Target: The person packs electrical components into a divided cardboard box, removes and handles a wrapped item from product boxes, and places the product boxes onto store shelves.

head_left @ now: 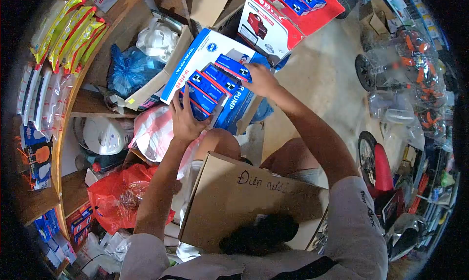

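Observation:
Several small blue boxes (pixel 202 100) with red edges lie side by side on a larger blue and white pump box (pixel 195 50). My left hand (pixel 185 120) is spread against the near left end of the row, its fingers on the outermost boxes. At the upper right of the row, my right hand (pixel 262 80) grips the end of one blue box (pixel 233 67) between thumb and fingers. A brown cardboard box (pixel 254 202) with handwriting rests at my lap.
Behind stands a red and white box (pixel 273 26) with blue boxes on top. Left are wooden shelves (pixel 68 128), an open carton with blue and white bags, and a red plastic bag (pixel 122 197). Wheels and plastic-wrapped goods (pixel 405 75) stand at the right.

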`<state>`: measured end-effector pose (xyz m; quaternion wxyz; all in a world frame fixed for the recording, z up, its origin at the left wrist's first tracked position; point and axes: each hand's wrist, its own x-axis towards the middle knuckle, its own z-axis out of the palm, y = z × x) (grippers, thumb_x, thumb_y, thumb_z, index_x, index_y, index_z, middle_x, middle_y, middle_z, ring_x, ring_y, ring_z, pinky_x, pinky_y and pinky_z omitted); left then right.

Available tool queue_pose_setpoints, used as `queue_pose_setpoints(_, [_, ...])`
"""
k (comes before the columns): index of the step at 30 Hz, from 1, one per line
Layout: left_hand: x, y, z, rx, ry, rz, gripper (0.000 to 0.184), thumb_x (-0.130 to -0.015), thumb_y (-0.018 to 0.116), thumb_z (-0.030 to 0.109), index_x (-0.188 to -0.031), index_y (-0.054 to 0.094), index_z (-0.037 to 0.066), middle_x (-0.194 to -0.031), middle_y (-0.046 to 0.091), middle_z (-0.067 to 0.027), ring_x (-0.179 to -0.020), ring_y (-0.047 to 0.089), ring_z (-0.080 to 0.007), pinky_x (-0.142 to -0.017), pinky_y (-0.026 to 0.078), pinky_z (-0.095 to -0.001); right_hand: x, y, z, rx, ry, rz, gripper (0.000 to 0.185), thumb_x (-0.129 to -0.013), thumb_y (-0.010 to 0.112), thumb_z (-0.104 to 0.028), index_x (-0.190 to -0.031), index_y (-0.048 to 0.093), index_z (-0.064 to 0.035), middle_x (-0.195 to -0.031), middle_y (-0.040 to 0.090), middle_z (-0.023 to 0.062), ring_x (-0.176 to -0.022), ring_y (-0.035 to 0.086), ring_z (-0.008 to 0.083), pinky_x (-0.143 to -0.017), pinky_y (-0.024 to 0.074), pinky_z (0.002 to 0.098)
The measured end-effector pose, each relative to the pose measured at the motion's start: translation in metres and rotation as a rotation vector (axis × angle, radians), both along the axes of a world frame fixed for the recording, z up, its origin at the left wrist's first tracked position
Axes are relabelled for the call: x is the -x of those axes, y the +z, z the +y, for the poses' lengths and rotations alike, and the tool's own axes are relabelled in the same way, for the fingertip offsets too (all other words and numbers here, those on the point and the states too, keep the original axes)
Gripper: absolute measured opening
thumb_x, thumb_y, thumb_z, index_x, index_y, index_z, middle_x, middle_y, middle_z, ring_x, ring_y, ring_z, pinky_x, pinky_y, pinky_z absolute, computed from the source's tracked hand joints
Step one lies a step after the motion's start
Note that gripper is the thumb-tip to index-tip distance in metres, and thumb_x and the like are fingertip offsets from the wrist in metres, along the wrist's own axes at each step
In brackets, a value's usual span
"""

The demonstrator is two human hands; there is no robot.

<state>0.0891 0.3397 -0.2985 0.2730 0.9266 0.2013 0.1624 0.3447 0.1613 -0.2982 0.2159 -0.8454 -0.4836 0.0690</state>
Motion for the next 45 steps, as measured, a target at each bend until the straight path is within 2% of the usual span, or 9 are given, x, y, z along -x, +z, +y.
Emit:
queue_pose_setpoints(5, [0.001, 0.001, 0.002, -0.064, -0.020, -0.038, 0.118, -0.063, 0.090, 0.037, -0.159, 0.029, 0.005, -0.147, 0.036, -0.0315, -0.138, 0.035, -0.0505, -0.116, 0.031, -0.0592, -0.007, 0.003, -0.003, -0.074, -0.080, 0.127, 0.057, -0.081, 0.078, -0.016, -0.135, 0.060, -0.0044, -0.122, 0.067, 0.0229, -0.113, 0.064, 0.0430, -0.100, 0.0515, 0.0467])
queue_pose_setpoints(11, [0.001, -0.006, -0.001, -0.062, 0.010, -0.037, 0.115, -0.066, 0.085, 0.048, -0.158, 0.030, 0.006, -0.146, 0.037, -0.0307, -0.138, 0.037, -0.0474, -0.114, 0.031, -0.0595, -0.005, 0.025, -0.018, -0.165, 0.055, -0.313, 0.052, -0.081, 0.072, -0.006, -0.132, 0.061, -0.0081, -0.136, 0.055, 0.0199, -0.123, 0.058, 0.0409, -0.102, 0.0519, 0.0478])
queue_pose_setpoints(15, [0.003, -0.005, 0.000, -0.056, 0.005, -0.014, 0.116, -0.068, 0.083, 0.052, -0.159, 0.029, 0.006, -0.147, 0.037, -0.0306, -0.138, 0.036, -0.0468, -0.114, 0.029, -0.0601, -0.002, 0.010, -0.018, -0.299, -0.085, 0.133, 0.058, -0.074, 0.072, 0.003, -0.130, 0.060, -0.0065, -0.143, 0.050, 0.0204, -0.128, 0.052, 0.0445, -0.100, 0.0506, 0.0448])
queue_pose_setpoints(21, [0.010, 0.000, 0.005, 0.043, -0.067, -0.009, 0.120, -0.070, 0.083, 0.058, -0.161, 0.025, 0.008, -0.151, 0.033, -0.0322, -0.141, 0.033, -0.0499, -0.116, 0.026, -0.0610, -0.005, 0.010, -0.014, -0.311, -0.200, 0.328, 0.066, -0.072, 0.094, -0.022, -0.126, 0.063, 0.0004, -0.118, 0.072, 0.0165, -0.108, 0.068, 0.0197, -0.096, 0.0520, 0.0348])
queue_pose_setpoints(25, [0.020, 0.034, 0.004, -0.079, -0.009, 0.017, 0.106, -0.080, 0.079, 0.054, -0.160, 0.029, 0.008, -0.152, 0.032, -0.0322, -0.143, 0.031, -0.0499, -0.117, 0.027, -0.0584, 0.006, 0.062, -0.028, -0.296, -0.250, 0.405, 0.068, -0.073, 0.093, -0.020, -0.131, 0.062, -0.0006, -0.116, 0.072, 0.0157, -0.106, 0.069, 0.0188, -0.092, 0.0546, 0.0340])
queue_pose_setpoints(28, [0.017, 0.085, 0.009, 0.310, -0.097, -0.248, 0.071, -0.094, 0.069, 0.040, -0.151, 0.045, 0.004, -0.150, 0.040, -0.0277, -0.142, 0.039, -0.0437, -0.117, 0.031, -0.0503, 0.047, 0.135, -0.045, -0.407, -0.167, 0.575, 0.072, -0.073, 0.092, -0.016, -0.135, 0.060, -0.0014, -0.115, 0.073, 0.0139, -0.105, 0.069, 0.0177, -0.092, 0.0561, 0.0345])
queue_pose_setpoints(34, [0.027, 0.235, -0.048, 0.160, -0.522, -0.280, 0.057, -0.089, 0.075, 0.024, -0.139, 0.059, 0.002, -0.136, 0.056, -0.0214, -0.127, 0.053, -0.0368, -0.110, 0.040, -0.0456, 0.149, 0.249, -0.088, -0.495, -0.065, 0.826, 0.072, -0.074, 0.091, -0.008, -0.138, 0.058, -0.0008, -0.123, 0.068, 0.0099, -0.106, 0.066, 0.0119, -0.094, 0.0566, 0.0327])
queue_pose_setpoints(38, [0.062, 0.269, -0.066, 0.441, -0.632, -0.220, 0.045, -0.086, 0.079, 0.012, -0.128, 0.067, -0.001, -0.113, 0.068, -0.0176, -0.103, 0.065, -0.0298, -0.094, 0.050, -0.0391, 0.197, 0.271, -0.122, -0.527, 0.005, 0.772, 0.072, -0.075, 0.090, -0.009, -0.139, 0.057, -0.0016, -0.124, 0.068, 0.0115, -0.107, 0.068, 0.0150, -0.094, 0.0583, 0.0342])
queue_pose_setpoints(45, [0.127, 0.270, -0.109, 0.410, -0.643, -0.046, 0.045, -0.087, 0.079, 0.019, -0.126, 0.068, -0.002, -0.113, 0.068, -0.0201, -0.104, 0.066, -0.0327, -0.091, 0.052, -0.0411, 0.260, 0.259, -0.171, -0.464, 0.051, 0.796, 0.081, -0.075, 0.090, -0.004, -0.145, 0.050, 0.0005, -0.131, 0.063, 0.0112, -0.115, 0.064, 0.0167, -0.100, 0.0532, 0.0332])
